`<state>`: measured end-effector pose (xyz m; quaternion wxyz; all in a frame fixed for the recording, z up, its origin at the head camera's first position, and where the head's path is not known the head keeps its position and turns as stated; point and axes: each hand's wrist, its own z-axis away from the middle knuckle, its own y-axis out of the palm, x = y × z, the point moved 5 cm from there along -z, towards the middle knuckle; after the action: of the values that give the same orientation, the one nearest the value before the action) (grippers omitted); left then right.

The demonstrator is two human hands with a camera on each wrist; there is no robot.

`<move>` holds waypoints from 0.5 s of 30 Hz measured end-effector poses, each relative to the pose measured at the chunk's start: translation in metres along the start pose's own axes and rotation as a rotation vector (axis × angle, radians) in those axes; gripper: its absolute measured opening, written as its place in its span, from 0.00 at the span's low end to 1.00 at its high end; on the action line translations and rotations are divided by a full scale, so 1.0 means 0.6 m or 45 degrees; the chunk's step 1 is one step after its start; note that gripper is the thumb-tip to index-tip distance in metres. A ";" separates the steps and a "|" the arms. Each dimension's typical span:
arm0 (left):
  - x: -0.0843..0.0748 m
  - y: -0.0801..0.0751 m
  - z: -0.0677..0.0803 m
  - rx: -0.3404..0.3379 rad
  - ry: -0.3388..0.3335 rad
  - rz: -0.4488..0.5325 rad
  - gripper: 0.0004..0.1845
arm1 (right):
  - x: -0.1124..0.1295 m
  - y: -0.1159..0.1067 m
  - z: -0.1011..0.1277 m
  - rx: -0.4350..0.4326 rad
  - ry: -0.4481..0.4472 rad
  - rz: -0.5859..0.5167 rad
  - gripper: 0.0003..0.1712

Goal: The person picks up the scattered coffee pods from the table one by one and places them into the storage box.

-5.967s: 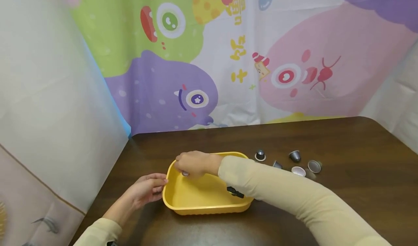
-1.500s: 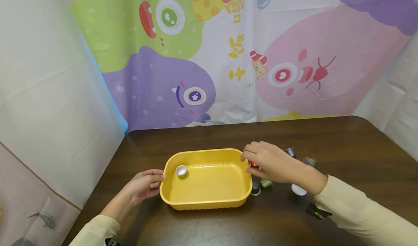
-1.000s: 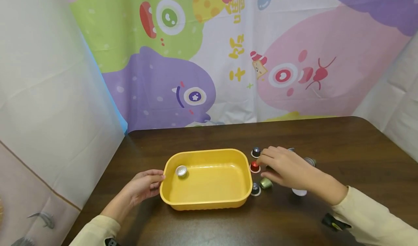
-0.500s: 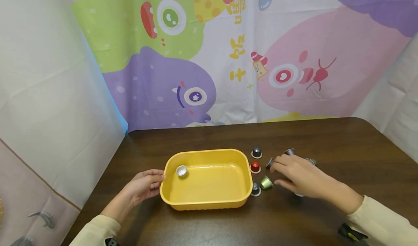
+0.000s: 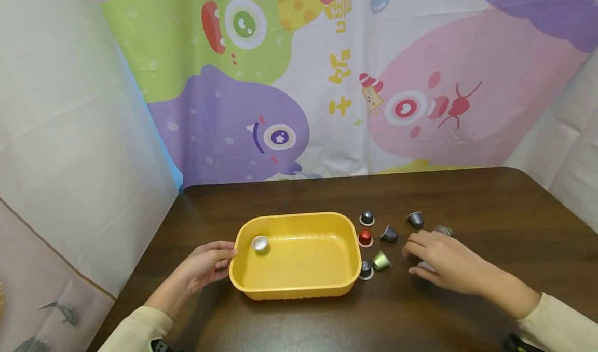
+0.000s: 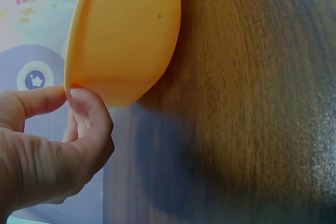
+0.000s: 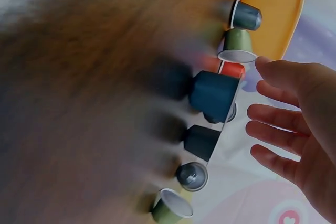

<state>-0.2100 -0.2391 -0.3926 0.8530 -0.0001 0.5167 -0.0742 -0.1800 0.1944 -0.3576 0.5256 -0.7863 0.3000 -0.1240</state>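
Note:
My left hand (image 5: 204,267) pinches the left rim of a yellow plastic basin (image 5: 299,293) between thumb and fingers; the left wrist view shows the thumb and fingertips on its edge. Inside the basin, near its left end, sits one coffee capsule (image 5: 259,244) with its silvery lid up. Over the table to the right hovers my right hand (image 5: 446,261), its fingers spread loosely and holding nothing. Partly hidden below it is a pale-lidded capsule (image 5: 425,266). In the right wrist view, a large dark capsule (image 7: 212,95) appears near the fingertips.
By the basin's right side stand a dark blue capsule (image 5: 367,217), a red capsule (image 5: 365,238) and a black capsule (image 5: 366,270). A green capsule (image 5: 381,260), a dark grey capsule (image 5: 389,233) and a grey capsule (image 5: 415,219) lie tipped; another capsule (image 5: 442,230) is farther right.
My right hand, inside the basin six seconds ago, has left it and drifted right across the capsules and toward me. The silvery-lidded capsule stays in the basin. My left hand keeps its place.

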 end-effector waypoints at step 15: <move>0.000 0.001 0.000 -0.005 -0.002 0.001 0.23 | 0.001 0.005 0.034 -0.030 0.041 -0.007 0.22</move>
<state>-0.2098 -0.2387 -0.3926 0.8534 -0.0015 0.5161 -0.0730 -0.1705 0.2086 -0.3690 0.5113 -0.7911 0.3078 -0.1345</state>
